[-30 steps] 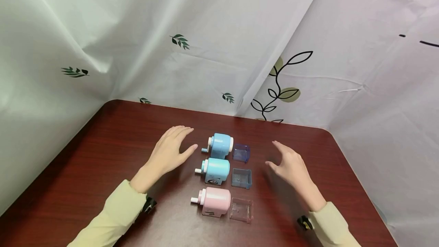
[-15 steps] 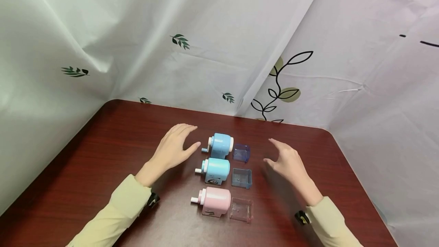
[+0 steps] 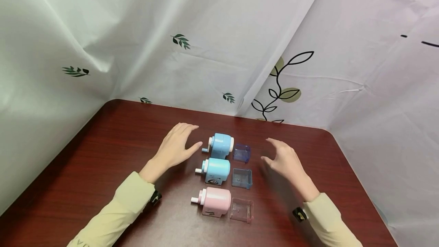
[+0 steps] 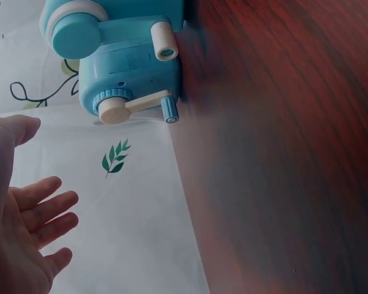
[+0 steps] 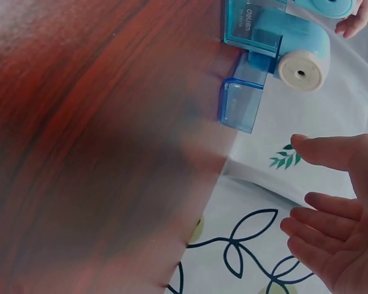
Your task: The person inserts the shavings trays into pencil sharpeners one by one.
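Observation:
Three crank pencil sharpeners stand in a column on the table: a blue sharpener point(image 3: 221, 145) at the back, a light blue sharpener point(image 3: 218, 169) in the middle and a pink sharpener point(image 3: 217, 200) in front. To the right of each lies its see-through shavings drawer: dark blue point(image 3: 241, 153), grey-blue point(image 3: 241, 178) and pinkish point(image 3: 241, 209). My left hand point(image 3: 175, 146) hovers left of the blue sharpener's crank point(image 4: 169, 109), fingers spread and holding nothing. On the other side my right hand point(image 3: 284, 159), also unfilled with fingers extended, is held right of the drawers.
The dark red wooden table point(image 3: 103, 155) carries these things, its rounded back edge meeting a white curtain point(image 3: 137, 41) with leaf prints. More curtain hangs at both sides. Black bands sit at both wrists beneath pale sleeves point(image 3: 118, 205).
Both hands have moved slightly inward toward the sharpeners, the left to the right and the right to the left. The sharpeners and drawers have stayed in place.

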Available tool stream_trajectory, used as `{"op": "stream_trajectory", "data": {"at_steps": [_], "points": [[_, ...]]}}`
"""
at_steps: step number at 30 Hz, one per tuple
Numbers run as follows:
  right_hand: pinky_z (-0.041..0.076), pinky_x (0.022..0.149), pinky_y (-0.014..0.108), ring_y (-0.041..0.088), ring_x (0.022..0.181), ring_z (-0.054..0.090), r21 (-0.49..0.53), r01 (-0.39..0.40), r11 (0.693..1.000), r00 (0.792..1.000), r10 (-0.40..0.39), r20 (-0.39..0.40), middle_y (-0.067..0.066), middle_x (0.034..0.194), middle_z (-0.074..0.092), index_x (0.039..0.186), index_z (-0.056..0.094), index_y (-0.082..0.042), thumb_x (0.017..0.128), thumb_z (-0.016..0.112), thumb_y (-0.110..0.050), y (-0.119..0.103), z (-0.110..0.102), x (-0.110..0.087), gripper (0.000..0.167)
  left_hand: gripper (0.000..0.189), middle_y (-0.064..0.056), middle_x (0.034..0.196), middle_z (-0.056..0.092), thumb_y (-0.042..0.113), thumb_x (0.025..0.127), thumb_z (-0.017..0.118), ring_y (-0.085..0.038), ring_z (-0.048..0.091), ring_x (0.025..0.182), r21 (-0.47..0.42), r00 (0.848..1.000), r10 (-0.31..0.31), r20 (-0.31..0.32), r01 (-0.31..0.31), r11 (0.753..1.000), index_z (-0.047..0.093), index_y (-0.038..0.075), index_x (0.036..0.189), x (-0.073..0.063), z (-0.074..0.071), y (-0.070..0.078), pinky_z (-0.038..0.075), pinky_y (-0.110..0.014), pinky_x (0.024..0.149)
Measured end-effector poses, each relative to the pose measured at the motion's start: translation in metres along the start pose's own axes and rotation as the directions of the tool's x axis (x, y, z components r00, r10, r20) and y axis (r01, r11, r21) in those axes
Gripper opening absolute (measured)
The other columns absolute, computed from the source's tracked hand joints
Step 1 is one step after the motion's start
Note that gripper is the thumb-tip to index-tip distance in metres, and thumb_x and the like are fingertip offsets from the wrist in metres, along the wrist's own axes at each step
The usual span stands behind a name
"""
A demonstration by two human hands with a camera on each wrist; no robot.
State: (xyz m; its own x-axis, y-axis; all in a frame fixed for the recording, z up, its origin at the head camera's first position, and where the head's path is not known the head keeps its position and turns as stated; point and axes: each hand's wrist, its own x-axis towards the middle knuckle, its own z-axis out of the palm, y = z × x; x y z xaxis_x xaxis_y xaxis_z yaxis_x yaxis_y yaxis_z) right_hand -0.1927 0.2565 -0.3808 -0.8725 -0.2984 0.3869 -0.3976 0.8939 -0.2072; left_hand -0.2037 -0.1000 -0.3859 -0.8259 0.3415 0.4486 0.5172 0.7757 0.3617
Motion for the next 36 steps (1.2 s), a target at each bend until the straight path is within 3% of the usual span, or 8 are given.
{"op": "stream_trajectory", "data": {"at_steps": [11, 36], "points": [[0.051, 0.088, 0.049, 0.034, 0.108, 0.064, 0.081, 0.014, 0.997, 0.999, -0.017, 0.044, 0.018, 0.116, 0.067, 0.121, 0.061, 0.0, 0.07, 0.084, -0.021, -0.002, 0.007, 0.008, 0.061, 0.053, -0.009, 0.127, 0.06, 0.042, 0.089, 0.062, -0.028, 0.048, 0.126, -0.001, 0.998, 0.011, 0.066, -0.011, 1.0, 0.057, 0.008, 0.13, 0.007, 0.006, 0.001, 0.033, -0.046, 0.111], [0.05, 0.09, 0.049, 0.034, 0.109, 0.063, 0.1, 0.029, 0.995, 0.995, -0.039, 0.097, 0.018, 0.118, 0.066, 0.122, 0.061, 0.002, 0.069, 0.085, -0.024, -0.009, 0.021, 0.018, 0.064, 0.056, -0.008, 0.134, 0.057, 0.045, 0.09, 0.061, -0.026, 0.046, 0.13, -0.095, 0.984, 0.022, 0.174, -0.005, 0.995, 0.054, 0.01, 0.134, 0.023, 0.024, 0.01, 0.036, -0.047, 0.109]]}}
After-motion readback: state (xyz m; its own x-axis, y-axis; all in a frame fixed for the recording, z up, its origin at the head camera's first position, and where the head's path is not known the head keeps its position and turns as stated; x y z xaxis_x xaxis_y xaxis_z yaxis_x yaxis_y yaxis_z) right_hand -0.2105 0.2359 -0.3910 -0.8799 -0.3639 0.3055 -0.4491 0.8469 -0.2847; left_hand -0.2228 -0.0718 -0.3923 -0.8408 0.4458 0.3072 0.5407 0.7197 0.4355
